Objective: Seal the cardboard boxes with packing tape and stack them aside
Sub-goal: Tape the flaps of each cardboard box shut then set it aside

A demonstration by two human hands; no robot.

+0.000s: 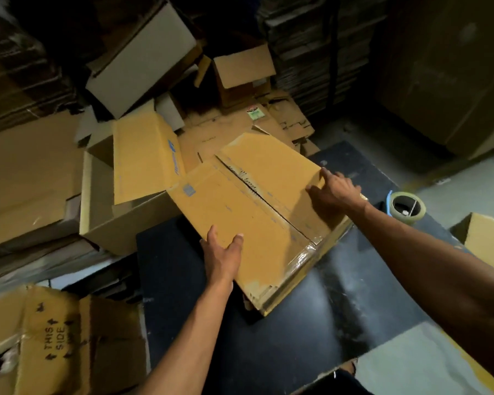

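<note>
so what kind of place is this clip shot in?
Likely a packing or storage room for cartons. Flattened cardboard stacks fill the back, loose empty boxes are heaped around, and a tape roll sits on the black table where both hands hold a box.

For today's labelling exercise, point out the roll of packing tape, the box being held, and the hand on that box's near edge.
roll of packing tape (407, 208): head view, on the roll's rim.
held box (248, 223): head view, on its left top flap.
left hand (223, 256): head view, on the back of the hand.
</note>
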